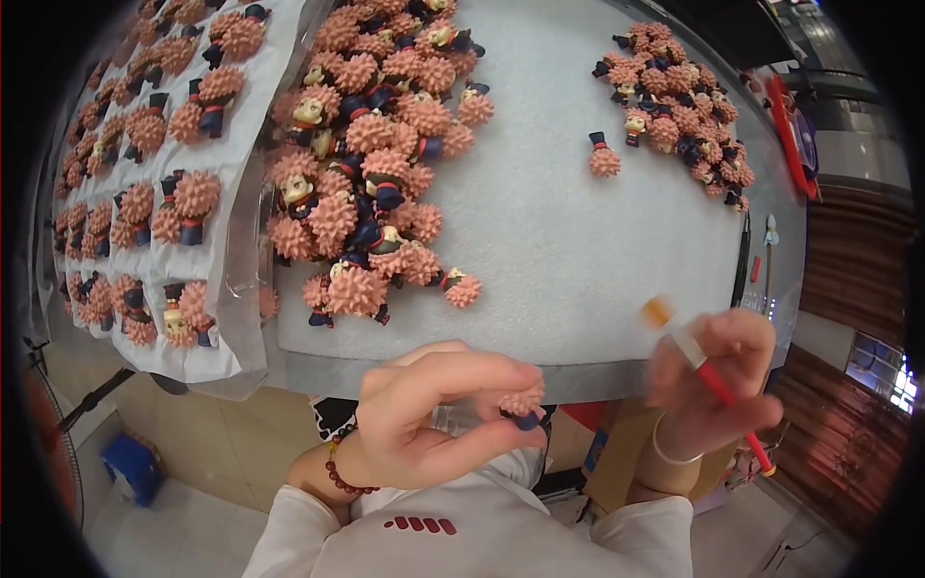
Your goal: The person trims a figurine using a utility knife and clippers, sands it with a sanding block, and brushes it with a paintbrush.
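Note:
Between the thumb and fingers of my left hand (424, 409) is a small figurine (524, 403) with pink spiky hair and a dark blue lower part. The hand hovers just in front of the table's near edge. To its right, my right hand (708, 376) is closed around a paintbrush (688, 348) with a red handle, a pale ferrule and yellowish bristles. The bristles point up and left, apart from the figurine, and are slightly blurred by motion.
A large heap of similar figurines (371, 164) covers the table's left part. Another pile (674, 96) lies at the back right, with a single figurine (603, 156) beside it. White paper-lined trays (231, 289) hold several figurines. Thin tools (770, 236) lie along the right edge.

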`<state>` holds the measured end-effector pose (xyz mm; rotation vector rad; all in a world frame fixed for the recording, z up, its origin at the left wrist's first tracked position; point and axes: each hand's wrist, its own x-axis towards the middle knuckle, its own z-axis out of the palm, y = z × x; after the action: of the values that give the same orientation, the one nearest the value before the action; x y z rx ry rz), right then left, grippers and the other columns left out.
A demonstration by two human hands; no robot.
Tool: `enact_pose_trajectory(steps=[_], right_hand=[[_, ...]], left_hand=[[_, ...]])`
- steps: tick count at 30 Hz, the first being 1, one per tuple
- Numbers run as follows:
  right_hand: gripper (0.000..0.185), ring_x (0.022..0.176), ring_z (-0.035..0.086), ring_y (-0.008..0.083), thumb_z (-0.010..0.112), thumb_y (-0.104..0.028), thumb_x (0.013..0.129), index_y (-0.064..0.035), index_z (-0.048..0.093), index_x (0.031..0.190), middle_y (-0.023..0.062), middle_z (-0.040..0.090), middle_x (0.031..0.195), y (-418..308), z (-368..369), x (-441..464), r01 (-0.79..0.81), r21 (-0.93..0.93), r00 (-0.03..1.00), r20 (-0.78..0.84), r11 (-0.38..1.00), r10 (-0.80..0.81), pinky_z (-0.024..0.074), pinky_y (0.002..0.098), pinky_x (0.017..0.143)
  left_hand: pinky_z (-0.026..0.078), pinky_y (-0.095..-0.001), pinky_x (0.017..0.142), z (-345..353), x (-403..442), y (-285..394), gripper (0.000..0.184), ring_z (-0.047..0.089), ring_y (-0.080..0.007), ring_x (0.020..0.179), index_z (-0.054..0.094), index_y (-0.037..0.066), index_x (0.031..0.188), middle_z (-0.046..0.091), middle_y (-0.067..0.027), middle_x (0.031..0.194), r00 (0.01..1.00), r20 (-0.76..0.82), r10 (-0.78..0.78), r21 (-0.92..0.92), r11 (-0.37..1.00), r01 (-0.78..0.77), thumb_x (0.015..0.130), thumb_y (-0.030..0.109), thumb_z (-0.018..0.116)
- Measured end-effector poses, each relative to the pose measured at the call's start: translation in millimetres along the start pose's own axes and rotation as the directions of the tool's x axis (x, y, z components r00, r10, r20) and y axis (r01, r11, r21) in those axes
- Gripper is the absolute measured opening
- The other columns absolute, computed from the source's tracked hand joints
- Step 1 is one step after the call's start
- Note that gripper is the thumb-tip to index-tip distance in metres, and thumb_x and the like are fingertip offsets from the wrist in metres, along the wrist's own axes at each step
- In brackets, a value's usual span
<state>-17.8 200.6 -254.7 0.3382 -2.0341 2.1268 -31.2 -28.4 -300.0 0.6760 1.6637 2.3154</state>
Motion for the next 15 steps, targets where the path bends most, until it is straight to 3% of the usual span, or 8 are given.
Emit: enact_pose_trajectory(steps=[1, 3, 6, 10, 12, 15], right_hand=[[0.042, 0.048, 0.052, 0.0153, 0.055, -0.041, 0.087, 0.0013, 0.054, 0.092, 0.0065, 0.053, 0.06, -4.0, 23.8, 5.8, -0.025, -0.033, 0.997, -0.072, 0.999, 0.023, 0.0394, 0.0241, 0.041], [0.041, 0.048, 0.053, 0.0158, 0.063, -0.039, 0.083, 0.0019, 0.06, 0.084, 0.0068, 0.056, 0.06, -5.0, 28.9, 10.3, 0.03, -0.087, 0.999, -0.02, 0.996, -0.032, 0.0403, 0.0252, 0.041], [0.034, 0.047, 0.052, 0.016, 0.07, -0.033, 0.077, -0.0007, 0.062, 0.071, 0.0067, 0.055, 0.06, -4.7, 14.0, 16.0, 0.215, -0.151, 0.953, 0.247, 0.965, -0.173, 0.0382, 0.026, 0.04], [0.022, 0.043, 0.049, 0.0168, 0.075, -0.018, 0.069, -0.0029, 0.06, 0.065, 0.0055, 0.052, 0.056, -6.7, 35.2, 21.9, 0.208, -0.246, 0.939, 0.321, 0.947, -0.123, 0.0363, 0.0268, 0.038], [0.02, 0.041, 0.048, 0.0167, 0.076, -0.01, 0.065, -0.0037, 0.057, 0.062, 0.0049, 0.051, 0.053, -4.0, 44.6, 22.0, 0.195, -0.381, 0.953, 0.292, 0.904, -0.082, 0.0364, 0.0267, 0.038], [0.023, 0.04, 0.049, 0.017, 0.072, 0.001, 0.06, -0.0064, 0.05, 0.055, 0.0042, 0.05, 0.049, 1.8, 44.7, 24.3, 0.126, -0.706, 0.985, 0.174, 0.697, -0.003, 0.0368, 0.0264, 0.037]], left_hand=[[0.057, -0.0336, 0.067, 0.0, 0.2, 0.4, 0.047, 0.055, -0.0122, 0.071, 0.048, -0.007, 0.108, 0.053, -0.011, 0.079, 1.0, -0.001, 0.001, 0.003, 1.0, -0.001, 0.067, -0.011, 0.071], [0.057, -0.0327, 0.066, 0.3, 1.3, 0.5, 0.046, 0.056, -0.0122, 0.07, 0.048, -0.008, 0.108, 0.054, -0.0114, 0.079, 1.0, -0.005, 0.005, 0.019, 1.0, -0.004, 0.068, -0.011, 0.07], [0.055, -0.0289, 0.064, 0.6, 3.6, 1.3, 0.043, 0.057, -0.0123, 0.068, 0.049, -0.009, 0.106, 0.057, -0.0125, 0.078, 1.0, -0.01, 0.021, 0.064, 0.998, -0.02, 0.068, -0.011, 0.069], [0.049, -0.0229, 0.058, 0.6, 8.1, -0.7, 0.038, 0.058, -0.0131, 0.065, 0.052, -0.011, 0.101, 0.061, -0.0146, 0.078, 0.995, -0.017, 0.095, 0.17, 0.981, -0.09, 0.067, -0.012, 0.069], [0.047, -0.0215, 0.056, 1.4, 8.6, -1.5, 0.036, 0.059, -0.0135, 0.065, 0.053, -0.011, 0.099, 0.062, -0.0154, 0.078, 0.992, -0.033, 0.119, 0.199, 0.974, -0.11, 0.067, -0.012, 0.069], [0.047, -0.0206, 0.054, 6.6, 5.6, -2.7, 0.037, 0.059, -0.0126, 0.065, 0.057, -0.008, 0.099, 0.064, -0.013, 0.08, 0.989, -0.111, 0.102, 0.19, 0.979, -0.079, 0.064, -0.01, 0.07]])
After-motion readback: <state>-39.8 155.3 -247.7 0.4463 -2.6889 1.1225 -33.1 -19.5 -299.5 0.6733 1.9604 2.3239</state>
